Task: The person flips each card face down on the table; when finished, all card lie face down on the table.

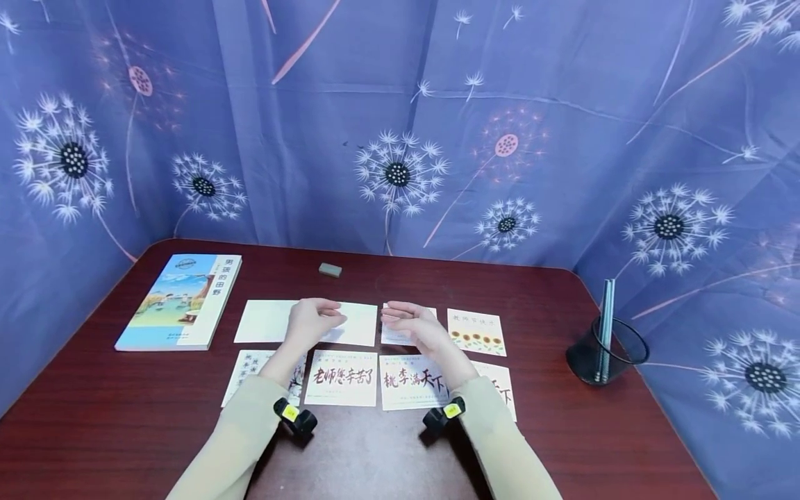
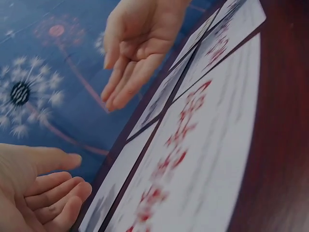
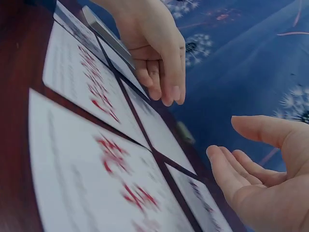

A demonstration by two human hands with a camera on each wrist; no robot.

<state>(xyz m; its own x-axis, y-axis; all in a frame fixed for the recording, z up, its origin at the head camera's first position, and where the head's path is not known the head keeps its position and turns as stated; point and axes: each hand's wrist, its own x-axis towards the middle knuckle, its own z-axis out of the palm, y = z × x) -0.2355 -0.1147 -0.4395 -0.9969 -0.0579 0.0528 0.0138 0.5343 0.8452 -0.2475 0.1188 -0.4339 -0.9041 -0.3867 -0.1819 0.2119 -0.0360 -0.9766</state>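
Note:
My left hand [image 1: 310,324] hovers over two plain-looking white cards, one at the left [image 1: 259,323] and one beside it [image 1: 359,314]. My right hand [image 1: 423,330] is above a partly covered card [image 1: 394,337] in the same back row. Both palms face each other with fingers loosely bent, and neither holds anything. In the left wrist view a gap separates my left hand [image 2: 41,193] from the right one. In the front row lie two cards with large red-brown lettering, one left of centre [image 1: 340,380] and one right [image 1: 406,389].
A sunflower card [image 1: 476,333] ends the back row; front-row end cards lie left [image 1: 240,378] and right [image 1: 501,382], partly behind my arms. A book [image 1: 181,302] lies left, a small eraser-like block [image 1: 330,270] behind. A black mesh cup [image 1: 584,357] with pencil-like sticks stands right.

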